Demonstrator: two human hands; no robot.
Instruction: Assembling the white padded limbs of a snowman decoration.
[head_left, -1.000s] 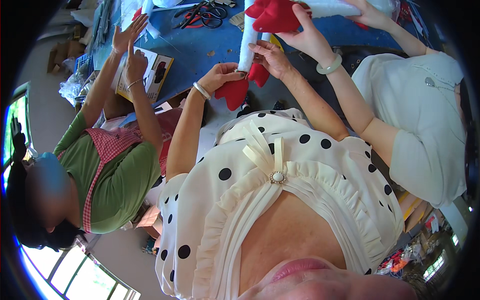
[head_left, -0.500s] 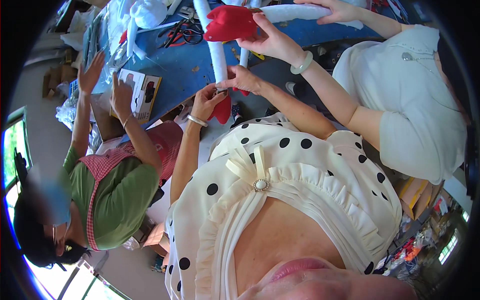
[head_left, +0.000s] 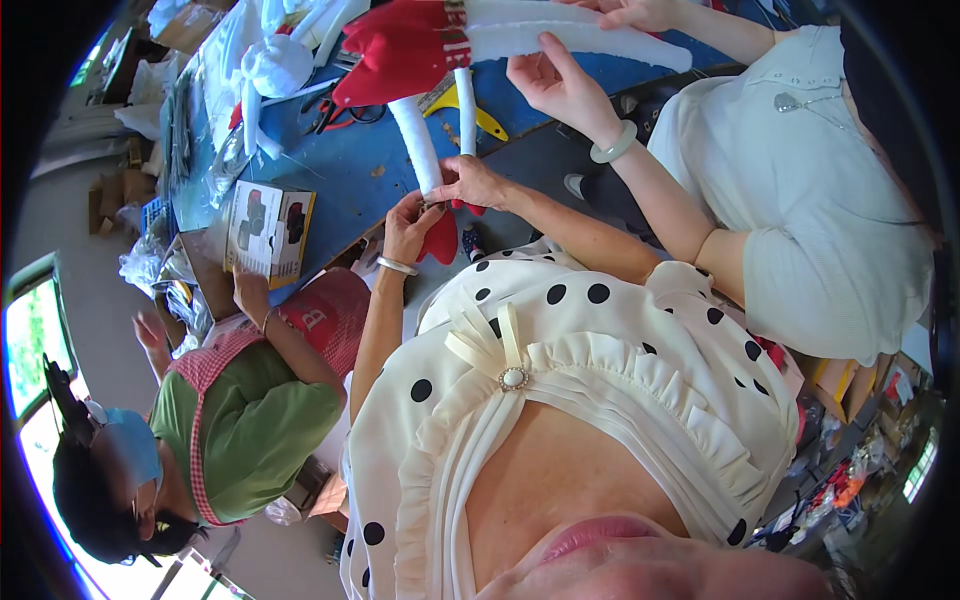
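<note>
Pinches the lower end of a white fuzzy tube (head_left: 416, 143) with two bare hands, just off the near edge of a blue table (head_left: 355, 190).
Holds it narrowly in the left hand (head_left: 406, 230), with thumb and fingers closed just above a red lobed piece (head_left: 440, 241); nips the same end between the fingers of the right hand (head_left: 474, 184) from the other side. Cannot quite tell the join of tube and red piece, hidden behind fingertips. Has a thinner white tube (head_left: 466, 112) running down beside the first, toward the right hand. Has also, farther up, a larger red piece (head_left: 390, 58) and a long white strip (head_left: 590, 42) at a co-worker's hands (head_left: 568, 98).
</note>
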